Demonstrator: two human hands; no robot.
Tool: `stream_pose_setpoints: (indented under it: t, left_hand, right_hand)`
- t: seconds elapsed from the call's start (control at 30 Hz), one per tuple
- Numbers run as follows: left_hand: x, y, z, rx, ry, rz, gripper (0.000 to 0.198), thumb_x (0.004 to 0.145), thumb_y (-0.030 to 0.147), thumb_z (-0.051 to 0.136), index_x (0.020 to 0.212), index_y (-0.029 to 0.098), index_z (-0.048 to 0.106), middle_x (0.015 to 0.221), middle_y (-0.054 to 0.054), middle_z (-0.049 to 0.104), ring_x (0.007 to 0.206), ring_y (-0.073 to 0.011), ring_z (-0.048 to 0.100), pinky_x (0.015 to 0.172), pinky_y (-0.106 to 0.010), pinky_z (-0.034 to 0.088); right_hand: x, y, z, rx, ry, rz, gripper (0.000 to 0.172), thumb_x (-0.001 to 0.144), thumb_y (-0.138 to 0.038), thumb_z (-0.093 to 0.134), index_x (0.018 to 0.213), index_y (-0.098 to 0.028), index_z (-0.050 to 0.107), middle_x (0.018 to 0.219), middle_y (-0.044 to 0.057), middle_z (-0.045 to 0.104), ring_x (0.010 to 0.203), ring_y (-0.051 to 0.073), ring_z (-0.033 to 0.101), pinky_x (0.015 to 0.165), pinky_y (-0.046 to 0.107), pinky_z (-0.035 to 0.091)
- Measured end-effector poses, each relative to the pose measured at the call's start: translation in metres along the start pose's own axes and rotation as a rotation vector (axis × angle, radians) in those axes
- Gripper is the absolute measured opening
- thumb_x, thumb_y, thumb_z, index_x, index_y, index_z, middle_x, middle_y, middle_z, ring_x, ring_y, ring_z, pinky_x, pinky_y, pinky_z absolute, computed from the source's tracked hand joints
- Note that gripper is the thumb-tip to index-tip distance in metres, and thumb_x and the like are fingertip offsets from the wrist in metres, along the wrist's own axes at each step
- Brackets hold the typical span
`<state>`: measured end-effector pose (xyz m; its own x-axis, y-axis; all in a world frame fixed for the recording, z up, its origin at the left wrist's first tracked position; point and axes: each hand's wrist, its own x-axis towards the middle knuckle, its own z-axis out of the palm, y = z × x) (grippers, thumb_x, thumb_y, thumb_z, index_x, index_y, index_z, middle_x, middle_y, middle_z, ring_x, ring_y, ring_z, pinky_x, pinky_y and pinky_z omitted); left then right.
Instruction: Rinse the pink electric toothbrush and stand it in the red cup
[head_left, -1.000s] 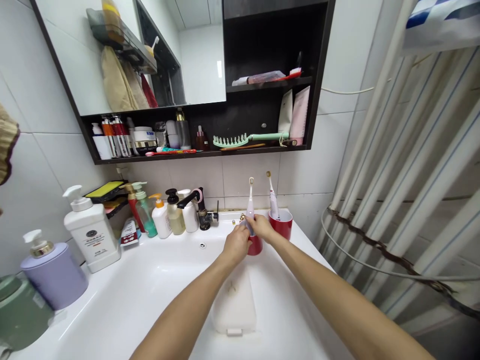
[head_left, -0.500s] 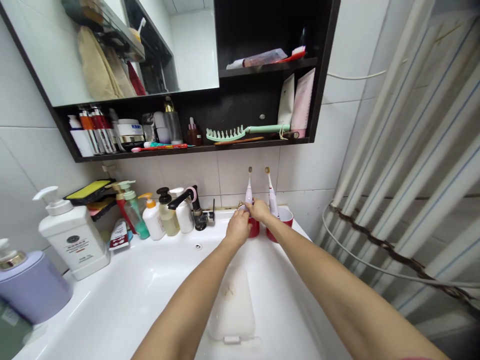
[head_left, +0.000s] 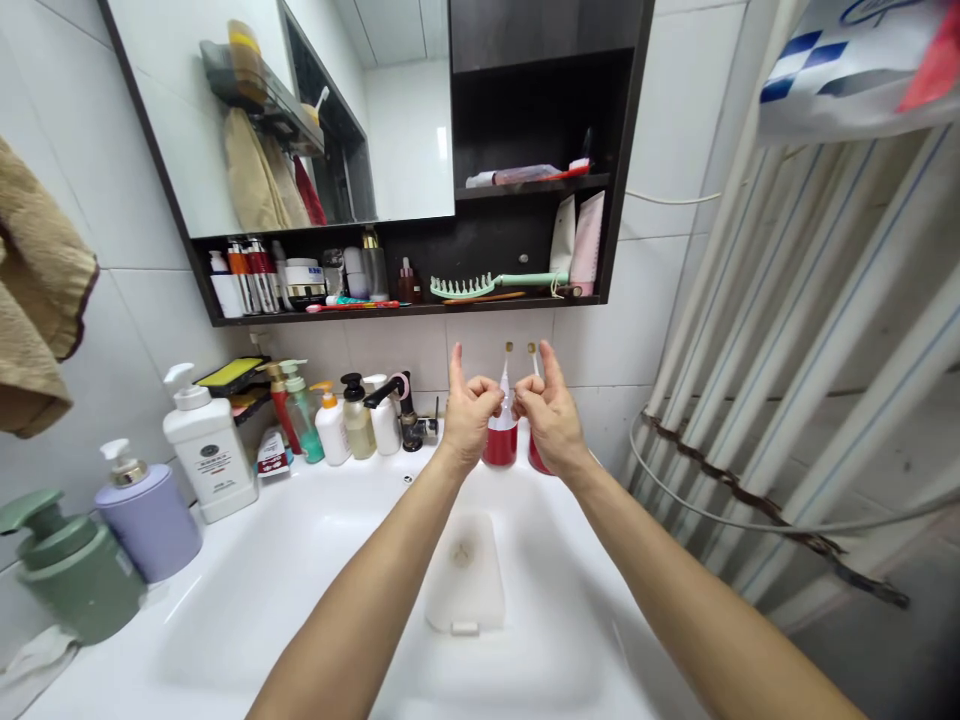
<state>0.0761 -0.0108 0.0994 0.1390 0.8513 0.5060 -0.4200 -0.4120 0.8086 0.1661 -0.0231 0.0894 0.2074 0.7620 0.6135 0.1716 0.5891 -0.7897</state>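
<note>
Red, glossy cups stand at the back right corner of the white washbasin (head_left: 300, 600), with my two hands raised in front of them. My left hand (head_left: 472, 410) has its index finger pointing straight up, thumb brought against the curled fingers; the grip is narrow, and I see nothing held in it. My right hand (head_left: 553, 415) mirrors it, index up, the rest folded in, likewise with nothing visible inside.

Between my hands, the pale electric toothbrush (head_left: 505, 382) stands upright in the left red cup (head_left: 500, 448). Just behind my right hand, the second toothbrush (head_left: 532, 350) shows its head, and that hand and wrist hide much of the right red cup (head_left: 537, 456).

On the left ledge, the white pump bottle (head_left: 214, 465) carries a round dark emblem over printed lines too small to read. The maroon-and-white packet (head_left: 274, 453) also has lettering I cannot make out. Near it are the orange-topped pump bottle (head_left: 331, 430) and the black faucet (head_left: 409, 425). Up at the right, the plastic bag (head_left: 847, 85) shows blue checks and part of a blue oval mark, its wording cut off.
</note>
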Motion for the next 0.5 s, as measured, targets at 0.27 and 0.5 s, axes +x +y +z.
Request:
stream_pose_setpoints:
  t: [0.27, 0.5]
  left_hand:
    - [-0.027, 0.021, 0.006, -0.274, -0.077, -0.144, 0.059, 0.058, 0.023, 0.054, 0.110, 0.022, 0.025, 0.047, 0.009, 0.043, 0.040, -0.0029, 0.038, 0.045, -0.016, 0.030]
    - [-0.019, 0.014, 0.002, -0.260, -0.198, -0.540, 0.058, 0.060, 0.065, 0.012, 0.039, 0.015, 0.033, 0.024, 0.003, 0.027, 0.021, -0.0034, 0.018, 0.029, -0.017, 0.008]
  right_hand:
    - [-0.022, -0.023, -0.001, 0.421, 0.005, 0.090, 0.052, 0.065, -0.026, 0.043, 0.114, -0.026, 0.025, 0.053, -0.008, 0.038, 0.043, 0.003, 0.036, 0.044, 0.016, 0.033]
    - [-0.026, -0.014, 0.004, 0.394, 0.021, 0.300, 0.047, 0.064, -0.058, 0.026, 0.043, -0.016, 0.035, 0.033, -0.007, 0.029, 0.028, 0.003, 0.027, 0.031, 0.017, 0.021]
